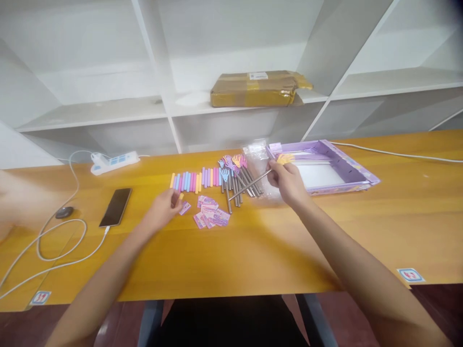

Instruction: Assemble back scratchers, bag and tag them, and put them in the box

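My right hand (287, 180) is closed around a back scratcher with a yellow hand-shaped head (285, 158) and a metal rod (251, 185) slanting down to the left. On the left, my left hand (164, 207) pinches a small yellow stick (181, 196), mostly hidden by the fingers. Just above it lies a row of coloured sticks (186, 182). Several back scratchers (235, 178) with blue, purple, pink and orange heads are piled between my hands. A loose pile of pink-purple cards (211, 214) sits in front of them, and a single card (184, 207) is beside my left fingertips.
A purple tray-like box (347, 168) stands at the right, with clear plastic wrap (257, 154) by it. On the left are a phone (115, 207) on a white cable, a dark mouse (64, 212) and a power strip (115, 162). A cardboard box (253, 90) rests on the shelf.
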`<state>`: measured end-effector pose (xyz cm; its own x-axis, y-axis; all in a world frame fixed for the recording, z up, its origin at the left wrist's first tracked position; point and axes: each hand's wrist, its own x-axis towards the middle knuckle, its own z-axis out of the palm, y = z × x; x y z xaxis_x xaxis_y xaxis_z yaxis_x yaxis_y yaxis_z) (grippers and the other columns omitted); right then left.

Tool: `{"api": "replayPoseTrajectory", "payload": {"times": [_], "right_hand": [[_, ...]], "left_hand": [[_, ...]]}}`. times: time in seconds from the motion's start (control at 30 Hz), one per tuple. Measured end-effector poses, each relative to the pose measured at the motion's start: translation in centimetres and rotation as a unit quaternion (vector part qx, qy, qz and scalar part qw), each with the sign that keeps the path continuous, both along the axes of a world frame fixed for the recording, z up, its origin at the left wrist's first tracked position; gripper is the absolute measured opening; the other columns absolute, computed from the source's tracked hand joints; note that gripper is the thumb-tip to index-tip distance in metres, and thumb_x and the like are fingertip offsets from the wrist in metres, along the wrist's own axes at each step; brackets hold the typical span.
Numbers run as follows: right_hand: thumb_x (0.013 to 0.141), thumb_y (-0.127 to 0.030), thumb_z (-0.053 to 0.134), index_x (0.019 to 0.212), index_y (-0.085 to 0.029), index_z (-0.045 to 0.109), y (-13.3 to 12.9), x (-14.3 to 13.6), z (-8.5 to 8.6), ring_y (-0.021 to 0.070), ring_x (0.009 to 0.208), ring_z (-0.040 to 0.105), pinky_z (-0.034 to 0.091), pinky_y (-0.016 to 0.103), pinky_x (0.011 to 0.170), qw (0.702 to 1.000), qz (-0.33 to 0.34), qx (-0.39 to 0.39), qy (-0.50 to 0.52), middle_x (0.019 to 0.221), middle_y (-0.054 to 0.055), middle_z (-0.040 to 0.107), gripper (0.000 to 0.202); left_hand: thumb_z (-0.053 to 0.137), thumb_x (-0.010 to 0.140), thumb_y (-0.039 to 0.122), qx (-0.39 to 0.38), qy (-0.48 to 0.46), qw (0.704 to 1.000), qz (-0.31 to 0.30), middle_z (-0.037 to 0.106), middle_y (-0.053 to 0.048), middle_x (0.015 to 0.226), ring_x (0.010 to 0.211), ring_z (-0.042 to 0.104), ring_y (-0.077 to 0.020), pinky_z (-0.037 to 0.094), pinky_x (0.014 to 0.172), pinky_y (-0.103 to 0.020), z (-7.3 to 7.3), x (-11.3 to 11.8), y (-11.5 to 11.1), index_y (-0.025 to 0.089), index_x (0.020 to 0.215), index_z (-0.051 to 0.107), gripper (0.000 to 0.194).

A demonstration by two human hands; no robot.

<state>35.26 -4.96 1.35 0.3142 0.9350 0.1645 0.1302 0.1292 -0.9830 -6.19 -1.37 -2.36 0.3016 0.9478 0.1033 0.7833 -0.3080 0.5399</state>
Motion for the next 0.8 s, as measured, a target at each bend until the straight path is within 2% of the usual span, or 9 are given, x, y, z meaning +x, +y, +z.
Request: {"api": "replayPoseTrajectory", "payload": {"times": [0.07,0.13,0.2,0.27,0.37,0.53,0.63,0.8], "right_hand": [[0.092,-0.059,0.071,0.08,-0.024,0.063,-3.6,-1.0,-0.9,0.0112,0.044,0.035,0.029,0.026,0.045,0.989,0.061,-0.02,0.131,0.052,-0.006,0.042,0.038],[0.091,-0.061,0.072,0.082,-0.024,0.066,-7.4,-2.0,-2.0,0.0109,0.043,0.037,0.031,0.026,0.042,0.973,0.09,-0.059,0.202,0.054,-0.005,0.046,0.039],[0.094,-0.062,0.069,0.084,-0.024,0.069,-10.9,-3.0,-3.3,0.0118,0.043,0.04,0.033,0.027,0.041,0.962,0.09,-0.092,0.24,0.056,-0.003,0.05,0.039],[0.095,-0.062,0.068,0.086,-0.024,0.071,-13.4,-3.9,-4.6,0.0125,0.044,0.044,0.035,0.027,0.041,0.956,0.074,-0.103,0.264,0.058,-0.001,0.055,0.039],[0.095,-0.06,0.07,0.088,-0.024,0.073,-15.4,-5.1,-6.2,0.0121,0.048,0.047,0.038,0.026,0.043,0.953,0.025,-0.079,0.291,0.064,0.0,0.059,0.037],[0.096,-0.057,0.069,0.088,-0.025,0.072,-15.9,-6.3,-7.7,0.0128,0.053,0.048,0.041,0.027,0.046,0.951,-0.047,-0.041,0.303,0.069,0.0,0.06,0.033],[0.097,-0.056,0.068,0.086,-0.026,0.07,-16.0,-6.3,-8.2,0.0125,0.052,0.046,0.041,0.027,0.047,0.947,-0.056,-0.031,0.314,0.068,-0.001,0.059,0.033],[0.101,-0.056,0.064,0.087,-0.027,0.067,-16.0,-6.0,-8.5,0.0128,0.052,0.046,0.041,0.027,0.046,0.953,-0.042,-0.027,0.299,0.07,-0.001,0.057,0.033]], "left_hand": [[0.062,0.096,0.036,-0.028,-0.022,0.997,-0.061,0.073,-0.003,0.09,0.075,0.069,-0.0212,0.05,0.07,-0.033,-0.2,1.0,-4.4,0.027,0.101,0.06,0.011],[0.064,0.096,0.032,-0.044,-0.016,0.994,-0.101,0.071,-0.002,0.087,0.072,0.067,-0.0216,0.048,0.068,-0.033,-0.2,1.9,-8.4,0.028,0.1,0.059,0.008],[0.062,0.1,0.032,-0.054,-0.021,0.989,-0.133,0.07,-0.003,0.089,0.073,0.067,-0.0225,0.048,0.068,-0.034,0.0,2.7,-11.6,0.029,0.101,0.059,0.004],[0.06,0.103,0.033,-0.05,-0.034,0.987,-0.149,0.071,-0.005,0.095,0.076,0.069,-0.0235,0.05,0.071,-0.035,0.3,3.5,-13.5,0.03,0.104,0.061,0.004],[0.056,0.106,0.031,-0.011,-0.059,0.988,-0.144,0.072,-0.007,0.106,0.086,0.072,-0.0236,0.055,0.076,-0.035,0.1,4.5,-14.5,0.03,0.113,0.065,0.011],[0.053,0.11,0.03,0.072,-0.1,0.984,-0.13,0.076,-0.007,0.113,0.1,0.075,-0.0222,0.061,0.086,-0.034,-1.8,5.2,-14.4,0.029,0.125,0.069,0.022],[0.055,0.11,0.032,0.1,-0.105,0.98,-0.137,0.079,-0.008,0.112,0.104,0.076,-0.0225,0.063,0.092,-0.036,-2.7,5.2,-14.5,0.029,0.124,0.073,0.022],[0.058,0.11,0.034,0.1,-0.111,0.979,-0.137,0.08,-0.007,0.109,0.1,0.078,-0.0219,0.064,0.09,-0.035,-3.1,5.1,-14.8,0.031,0.125,0.076,0.024]]}}
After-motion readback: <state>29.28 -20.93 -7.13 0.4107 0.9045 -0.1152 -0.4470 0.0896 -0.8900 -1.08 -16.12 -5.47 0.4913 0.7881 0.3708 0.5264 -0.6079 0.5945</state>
